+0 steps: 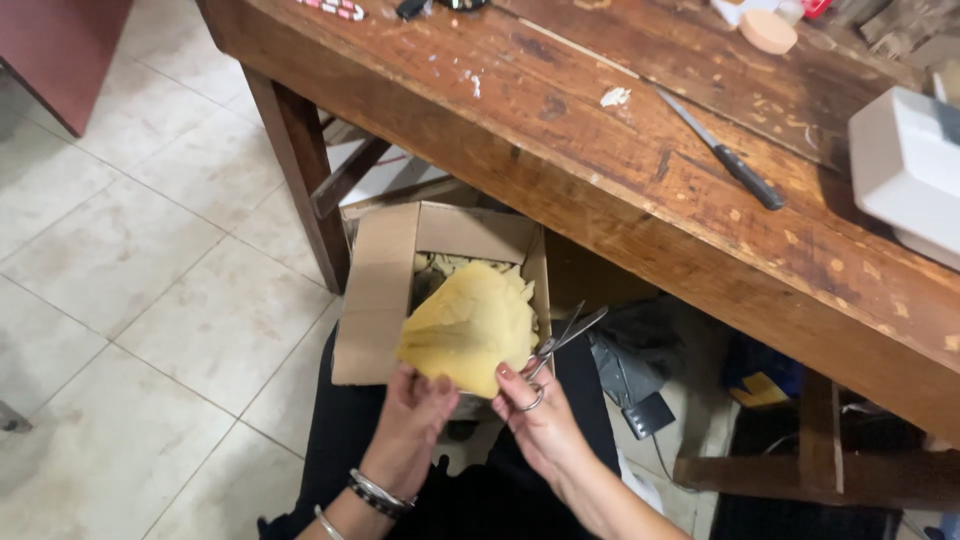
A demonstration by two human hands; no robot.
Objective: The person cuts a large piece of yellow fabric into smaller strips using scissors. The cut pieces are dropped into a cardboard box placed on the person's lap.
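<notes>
One yellow sheet [468, 328] grasped by left hand [415, 405]; right hand [535, 415] grasping one scissors [562, 340].

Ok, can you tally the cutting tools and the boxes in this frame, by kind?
Scissors: 1, in the right hand
Knife: 1, on the wooden table
Cardboard box: 1, open on the floor
White box: 1, on the table
Total: 4
</notes>
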